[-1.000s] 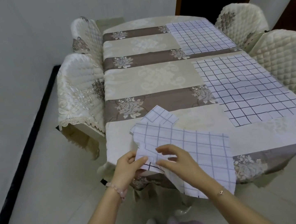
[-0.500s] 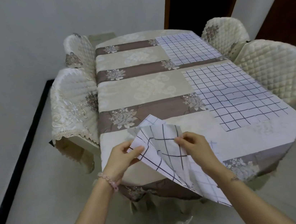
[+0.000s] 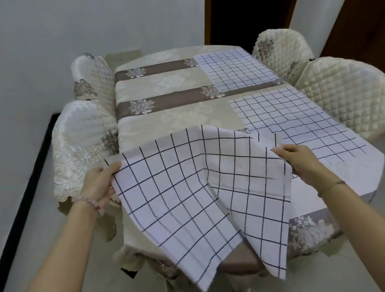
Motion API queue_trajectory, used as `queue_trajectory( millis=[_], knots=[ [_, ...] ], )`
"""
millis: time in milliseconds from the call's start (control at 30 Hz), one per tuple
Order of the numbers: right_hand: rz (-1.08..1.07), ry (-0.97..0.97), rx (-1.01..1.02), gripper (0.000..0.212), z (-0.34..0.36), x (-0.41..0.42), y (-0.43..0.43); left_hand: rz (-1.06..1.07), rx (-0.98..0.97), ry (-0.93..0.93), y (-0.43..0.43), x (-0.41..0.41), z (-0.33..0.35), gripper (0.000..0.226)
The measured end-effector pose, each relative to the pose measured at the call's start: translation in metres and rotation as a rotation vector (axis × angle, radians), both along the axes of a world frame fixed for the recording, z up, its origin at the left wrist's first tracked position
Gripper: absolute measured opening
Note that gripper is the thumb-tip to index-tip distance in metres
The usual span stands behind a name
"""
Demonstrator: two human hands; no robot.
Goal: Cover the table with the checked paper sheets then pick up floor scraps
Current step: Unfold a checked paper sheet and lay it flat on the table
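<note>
Held checked sheet [image 3: 181,196] is spread crosswise over the near end of the table [image 3: 159,125]. Left hand [image 3: 101,184] grips its left upper corner and right hand [image 3: 299,163] pinches its right edge. The centre fold runs from far edge toward the person, and the lower corners droop past the table's near edge. Which side is longer, cannot tell. Far sheet [image 3: 235,69] and near sheet [image 3: 294,127] lie flat along the table's right half.

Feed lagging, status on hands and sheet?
Left hand, right hand grip held sheet, half unfolded over table's near end. Far sheet, middle sheet laid flat. Nothing blocking.
</note>
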State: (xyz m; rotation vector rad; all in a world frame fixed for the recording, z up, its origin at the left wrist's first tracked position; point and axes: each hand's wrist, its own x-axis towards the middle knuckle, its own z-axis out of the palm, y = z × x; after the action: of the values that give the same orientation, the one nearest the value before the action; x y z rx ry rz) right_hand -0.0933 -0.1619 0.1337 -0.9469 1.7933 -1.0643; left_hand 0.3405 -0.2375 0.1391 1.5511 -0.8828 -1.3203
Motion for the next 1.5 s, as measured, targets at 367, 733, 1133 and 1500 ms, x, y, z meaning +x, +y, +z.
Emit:
queue_trajectory(
  millis=[367,733,1133,1500],
  knots=[
    [-0.022,0.119,0.110,0.040,-0.046,-0.027,-0.049,-0.112,0.092,-0.297,-0.057,-0.017,-0.031,0.038],
    [-0.147,0.088,0.177,0.020,-0.083,-0.024,-0.026,-0.204,0.352,-0.192,0.015,0.006,-0.091,0.014],
    [-0.039,0.143,0.362,0.018,-0.087,-0.025,0.068,-0.112,0.312,-0.255,0.085,-0.005,-0.092,0.007],
    [0.093,0.189,-0.054,0.032,-0.027,0.018,0.068,0.155,0.008,-0.136,0.132,0.009,-0.051,0.008]
  ],
)
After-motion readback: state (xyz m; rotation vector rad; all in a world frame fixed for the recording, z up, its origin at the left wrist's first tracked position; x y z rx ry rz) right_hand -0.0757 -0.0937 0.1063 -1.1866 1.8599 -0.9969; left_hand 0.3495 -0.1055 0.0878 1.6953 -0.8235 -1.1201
